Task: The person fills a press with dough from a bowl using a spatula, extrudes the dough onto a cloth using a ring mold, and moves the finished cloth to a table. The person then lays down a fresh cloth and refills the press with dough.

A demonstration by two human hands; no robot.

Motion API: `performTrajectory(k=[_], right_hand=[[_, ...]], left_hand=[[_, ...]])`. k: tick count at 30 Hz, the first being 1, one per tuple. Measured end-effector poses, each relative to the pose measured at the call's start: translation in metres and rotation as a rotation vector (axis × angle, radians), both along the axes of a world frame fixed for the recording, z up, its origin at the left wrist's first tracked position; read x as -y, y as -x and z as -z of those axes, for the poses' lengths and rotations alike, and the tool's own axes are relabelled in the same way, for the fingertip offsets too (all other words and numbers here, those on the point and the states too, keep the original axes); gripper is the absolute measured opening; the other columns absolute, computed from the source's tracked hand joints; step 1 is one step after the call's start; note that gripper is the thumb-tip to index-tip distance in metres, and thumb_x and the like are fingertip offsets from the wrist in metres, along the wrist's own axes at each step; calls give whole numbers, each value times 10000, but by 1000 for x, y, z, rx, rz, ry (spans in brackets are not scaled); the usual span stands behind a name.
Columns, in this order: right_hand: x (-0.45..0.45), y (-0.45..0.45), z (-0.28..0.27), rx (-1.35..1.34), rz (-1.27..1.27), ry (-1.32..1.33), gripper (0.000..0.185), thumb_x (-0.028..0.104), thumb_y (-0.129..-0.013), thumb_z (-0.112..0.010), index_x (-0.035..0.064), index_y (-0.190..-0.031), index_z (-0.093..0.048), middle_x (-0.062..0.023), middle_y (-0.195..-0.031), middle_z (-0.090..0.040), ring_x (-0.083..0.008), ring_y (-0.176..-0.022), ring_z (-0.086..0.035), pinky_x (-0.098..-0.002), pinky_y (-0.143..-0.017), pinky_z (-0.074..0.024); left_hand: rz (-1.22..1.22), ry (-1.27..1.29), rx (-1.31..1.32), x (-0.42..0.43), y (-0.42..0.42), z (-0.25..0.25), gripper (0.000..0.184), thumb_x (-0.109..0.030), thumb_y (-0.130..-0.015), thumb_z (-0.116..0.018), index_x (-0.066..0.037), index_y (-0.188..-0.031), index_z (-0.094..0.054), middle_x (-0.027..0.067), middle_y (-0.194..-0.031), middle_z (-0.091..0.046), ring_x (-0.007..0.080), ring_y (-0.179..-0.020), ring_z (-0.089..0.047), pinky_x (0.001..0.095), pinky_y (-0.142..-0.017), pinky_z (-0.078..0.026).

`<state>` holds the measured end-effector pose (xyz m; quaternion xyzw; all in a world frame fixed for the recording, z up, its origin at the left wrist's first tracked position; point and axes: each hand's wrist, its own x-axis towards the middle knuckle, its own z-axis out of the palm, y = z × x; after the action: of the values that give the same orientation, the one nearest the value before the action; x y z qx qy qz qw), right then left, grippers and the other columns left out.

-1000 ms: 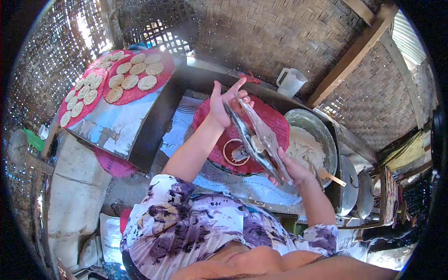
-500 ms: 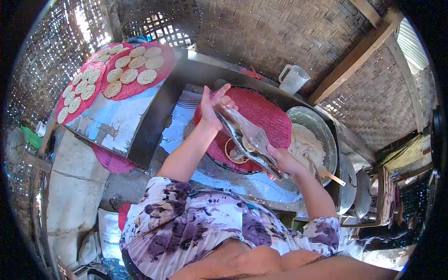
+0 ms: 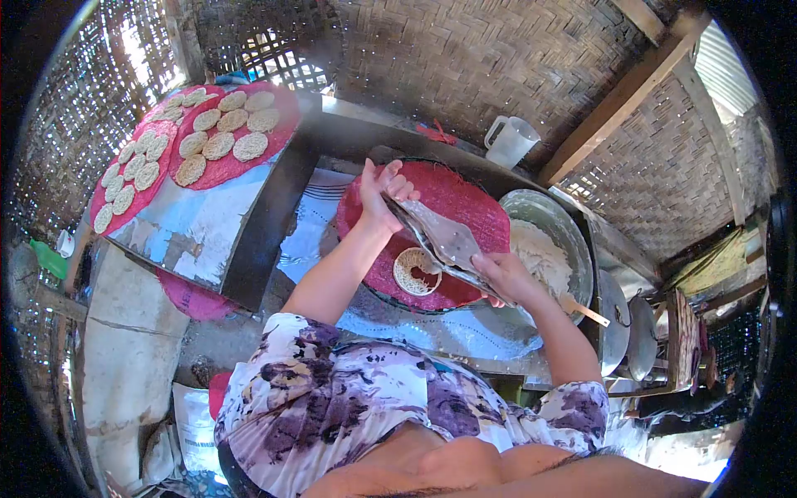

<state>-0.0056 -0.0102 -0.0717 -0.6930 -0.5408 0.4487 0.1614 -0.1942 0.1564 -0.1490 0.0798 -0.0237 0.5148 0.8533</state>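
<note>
A long two-part hand press [image 3: 444, 236] slants across the middle of the view, its flat halves close together. My left hand [image 3: 384, 195] is closed around its upper end, a finger or two sticking up. My right hand [image 3: 508, 280] grips the lower right end. Just beneath the press, a round ring mould [image 3: 417, 271] lies on a red mesh mat [image 3: 374, 259]. Pale dough strands line part of the ring, and red mat shows through the rest. The underside of the press is hidden from me.
To the right stands a large metal basin [image 3: 588, 249] with white dough [image 3: 540, 257] and a wooden spatula [image 3: 585, 311]. Several strand-dough discs [image 3: 218, 146] lie on red mats at the left. A plastic jug [image 3: 510, 141] stands behind; lidded pots [image 3: 613, 324] are at right.
The press has shifted off the ring mould, so more of the ring and the dough strands inside it now show. Both hands keep their grip. The whole view has shifted slightly.
</note>
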Motion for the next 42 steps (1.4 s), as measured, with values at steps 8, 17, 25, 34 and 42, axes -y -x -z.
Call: performTrajectory(k=[8, 17, 25, 34, 42], right_hand=[[21, 18, 4, -62, 11, 81, 479, 485, -872, -426, 30, -827, -569, -54, -536, -518, -129, -398, -499, -268, -353, -411], [1, 27, 15, -317, 195, -399, 357, 368, -881, -486, 21, -926, -559, -40, -573, -516, -100, -425, -484, -247, -369, -377], [20, 30, -52, 244, 143, -610, 469, 369, -875, -464, -20, -1136, -480, -211, -817, -571, -381, -821, -552, -411, -784, -430], [82, 79, -83, 974, -208, -1358, 386, 82, -712, -632, 1, -1034, -436, -147, -868, -493, -305, -743, -513, -403, -661, -437], [162, 39, -126, 222, 326, -853, 430, -28, -733, -554, 64, -1082, -321, -52, -749, -493, -115, -661, -492, -273, -588, -434]], left_hand=[[-32, 83, -121, 21, 17, -5, 511, -556, -860, -322, -105, -782, -550, -67, -406, -235, 94, -344, -250, 267, -415, -283], [192, -342, -273, -20, 42, -50, 515, -447, -865, -372, -39, -1161, -480, 163, -1115, -554, 279, -1086, -494, 402, -950, -361], [-634, -1439, -1727, 80, -16, -100, 349, -329, -629, -670, -52, -833, -616, 135, -775, -631, 310, -765, -611, 405, -697, -469], [-35, -1945, -650, 92, -53, -81, 166, -184, -618, -615, -58, -725, -605, 155, -666, -606, 302, -648, -615, 390, -625, -495], [-373, -2414, -1066, 124, -27, -130, 151, -180, -616, -634, -80, -721, -595, 120, -675, -617, 295, -644, -611, 347, -628, -475]])
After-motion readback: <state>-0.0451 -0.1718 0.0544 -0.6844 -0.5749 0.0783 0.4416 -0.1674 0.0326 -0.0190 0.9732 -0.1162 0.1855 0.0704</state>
